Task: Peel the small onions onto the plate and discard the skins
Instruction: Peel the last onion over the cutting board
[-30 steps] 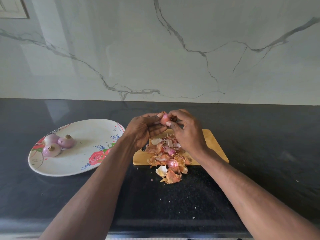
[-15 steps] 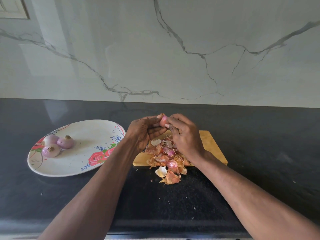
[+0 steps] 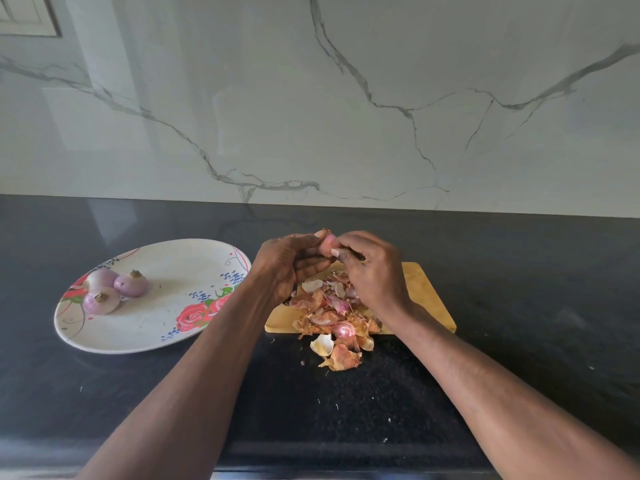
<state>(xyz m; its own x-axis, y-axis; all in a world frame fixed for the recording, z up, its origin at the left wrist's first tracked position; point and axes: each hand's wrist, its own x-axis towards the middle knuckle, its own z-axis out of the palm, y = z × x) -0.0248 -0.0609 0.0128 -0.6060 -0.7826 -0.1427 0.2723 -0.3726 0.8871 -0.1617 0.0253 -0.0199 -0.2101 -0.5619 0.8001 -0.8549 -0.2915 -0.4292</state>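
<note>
Two hands peeling a small onion above a cutting board.

Lower frame: dark speckled desk (image 3: 346, 410), both forearms reaching up from the bottom corners. Just below centre: pile of skins (image 3: 332, 317) spilling off the near edge of the wooden cutting board (image 3: 426, 296) onto the desk. Centre, held up over the board's far side: left hand (image 3: 287, 261) with fingers curled around a small pink onion (image 3: 326, 242), right hand (image 3: 374, 268) pinching at the same onion with thumb and fingertips, both hands touching. Left of centre, well apart from the board: oval flowered plate (image 3: 173, 327) carrying three peeled onions (image 3: 114, 289) clustered at its left end, touching one another. Top half: white marble wall (image 3: 346, 98) with grey veins.
</note>
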